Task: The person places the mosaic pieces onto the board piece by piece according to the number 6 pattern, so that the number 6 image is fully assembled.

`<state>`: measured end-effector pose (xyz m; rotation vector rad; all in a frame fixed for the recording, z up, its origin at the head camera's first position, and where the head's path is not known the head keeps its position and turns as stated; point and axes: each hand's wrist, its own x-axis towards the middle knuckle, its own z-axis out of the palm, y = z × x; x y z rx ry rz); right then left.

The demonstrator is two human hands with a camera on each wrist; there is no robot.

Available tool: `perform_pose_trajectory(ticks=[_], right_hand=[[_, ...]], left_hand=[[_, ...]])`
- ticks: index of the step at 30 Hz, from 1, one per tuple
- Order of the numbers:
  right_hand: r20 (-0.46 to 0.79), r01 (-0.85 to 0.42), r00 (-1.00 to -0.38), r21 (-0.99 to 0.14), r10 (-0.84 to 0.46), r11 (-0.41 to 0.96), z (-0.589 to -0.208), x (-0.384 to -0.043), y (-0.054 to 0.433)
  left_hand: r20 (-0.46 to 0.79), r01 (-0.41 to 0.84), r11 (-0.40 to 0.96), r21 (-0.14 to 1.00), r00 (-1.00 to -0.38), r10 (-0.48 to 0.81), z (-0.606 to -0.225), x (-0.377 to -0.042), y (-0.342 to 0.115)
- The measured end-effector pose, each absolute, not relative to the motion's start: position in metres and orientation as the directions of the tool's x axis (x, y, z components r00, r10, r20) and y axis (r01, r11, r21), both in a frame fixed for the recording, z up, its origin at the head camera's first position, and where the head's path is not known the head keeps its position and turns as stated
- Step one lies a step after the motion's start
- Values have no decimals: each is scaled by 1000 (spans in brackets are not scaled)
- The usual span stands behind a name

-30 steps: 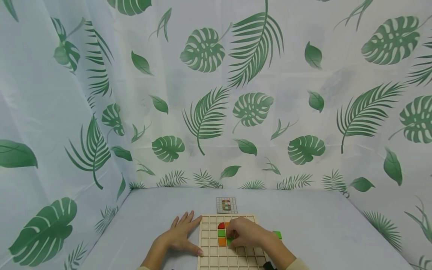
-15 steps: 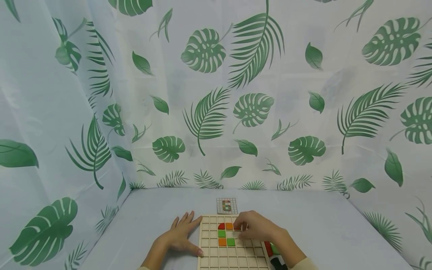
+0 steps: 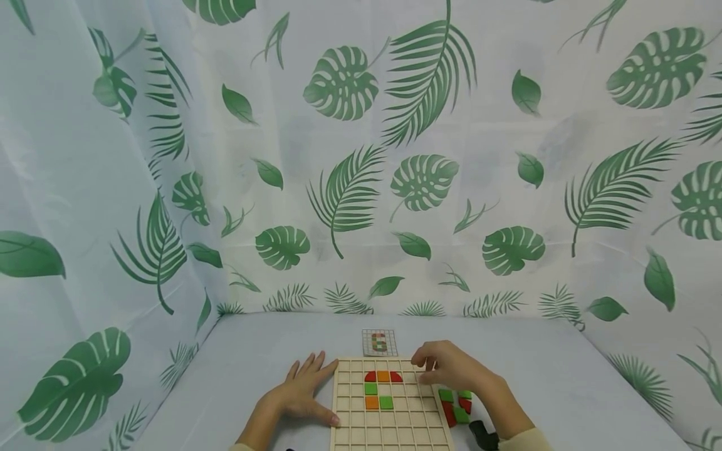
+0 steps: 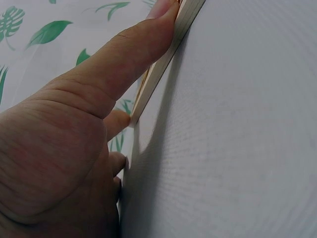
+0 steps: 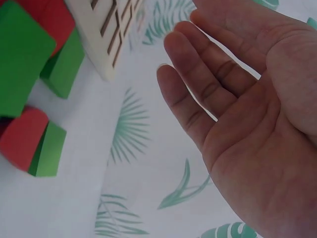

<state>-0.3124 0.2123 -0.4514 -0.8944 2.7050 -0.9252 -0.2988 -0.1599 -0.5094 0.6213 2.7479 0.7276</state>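
A wooden grid board (image 3: 361,433) lies on the table. Its upper cells hold a top row of a rounded red tile (image 3: 370,376), an orange tile (image 3: 383,376) and a second rounded red tile (image 3: 397,377). Below them sit a green tile (image 3: 370,389), another orange tile (image 3: 371,403) and another green tile (image 3: 386,403). My left hand (image 3: 303,393) has its fingers spread, thumb and forefinger touching the board's left edge. Over the board's upper right side is my right hand (image 3: 451,365), loosely bent; the right wrist view shows nothing in its palm (image 5: 257,144).
Loose red and green tiles (image 3: 461,413) lie in a pile off the board's right edge, near a black object (image 3: 483,435) at the right wrist. A card with a printed grid pattern (image 3: 380,342) lies beyond the board. Leaf-patterned cloth (image 3: 361,188) stands behind the table.
My right hand has let go of a rounded red tile at the right end of the top row and moved right, uncovering the tile pile. My left hand stays still.
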Motion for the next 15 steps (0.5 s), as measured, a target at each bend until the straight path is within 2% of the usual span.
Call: perform_pose_trajectory(ticks=[15], right_hand=[[-20, -443, -823, -605, -568, 662, -455, -309, 244]], left_hand=[[-109, 348, 795, 497, -884, 455, -513, -300, -159]])
